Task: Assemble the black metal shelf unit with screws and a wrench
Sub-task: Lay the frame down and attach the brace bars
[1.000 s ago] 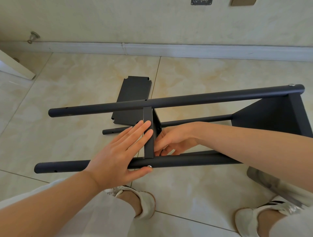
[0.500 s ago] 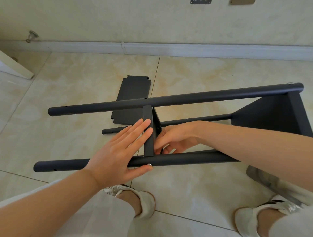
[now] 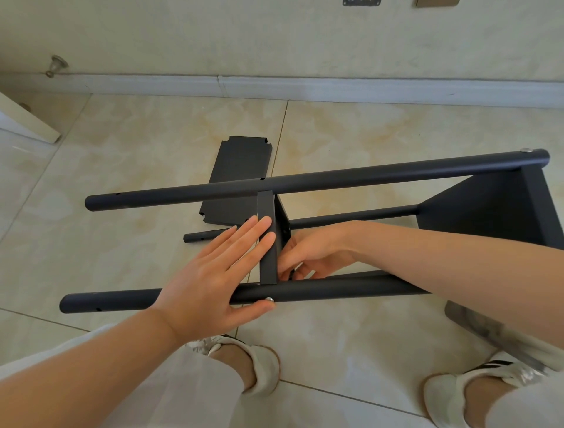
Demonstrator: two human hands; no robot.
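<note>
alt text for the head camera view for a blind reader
A person's left hand lies flat against a black shelf panel set between the poles of a frame lying on a tiled floor, thumb beside a silver screw in the near pole. The right hand reaches behind the panel, fingers curled. A spare panel lies beyond.

Frame [image 3: 366, 175]: no text or label readable.
Wall plates [image 3: 361, 2], far: cut off by the edge, nothing legible.
Shoe [image 3: 503, 371], near right: black stripes, no brand name readable.
</note>
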